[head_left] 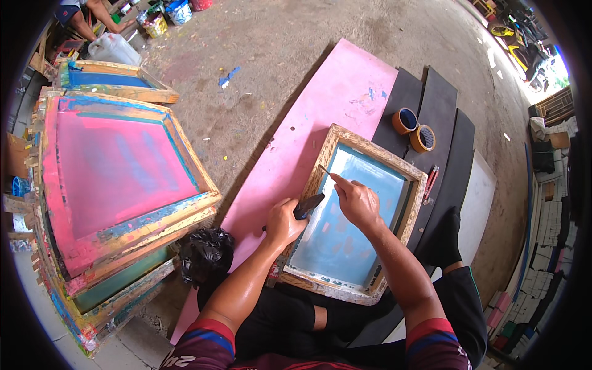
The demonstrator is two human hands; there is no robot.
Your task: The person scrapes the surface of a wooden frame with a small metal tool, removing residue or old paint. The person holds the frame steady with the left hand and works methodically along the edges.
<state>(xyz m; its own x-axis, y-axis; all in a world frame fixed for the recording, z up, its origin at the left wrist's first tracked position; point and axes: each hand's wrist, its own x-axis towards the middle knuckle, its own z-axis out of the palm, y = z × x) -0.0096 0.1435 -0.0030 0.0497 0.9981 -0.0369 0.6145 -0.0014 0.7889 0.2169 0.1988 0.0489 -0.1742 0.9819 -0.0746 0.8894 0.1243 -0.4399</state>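
Observation:
A wooden screen-printing frame (pixel 407 229) with blue-grey mesh (pixel 336 237) lies tilted in front of me, partly over my lap and the pink board. My left hand (pixel 285 223) is closed round a dark, flat object (pixel 309 206) at the frame's left side; its exact kind does not show. In my right hand (pixel 359 203) is a thin, dark stick-like tool (pixel 325 169), pinched between the fingers. Its tip points at the upper left of the frame, above the pale corner of the mesh. Small pale patches dot the mesh below my right hand.
Two tape rolls (pixel 423 138) and a red cutter knife (pixel 431 182) lie on black boards (pixel 439 98) to the right. Left of the pink board (pixel 345 80) are a black plastic bag (pixel 207 254) and stacked screen frames (pixel 154 216). Another person's legs (pixel 98 18) show at the far left.

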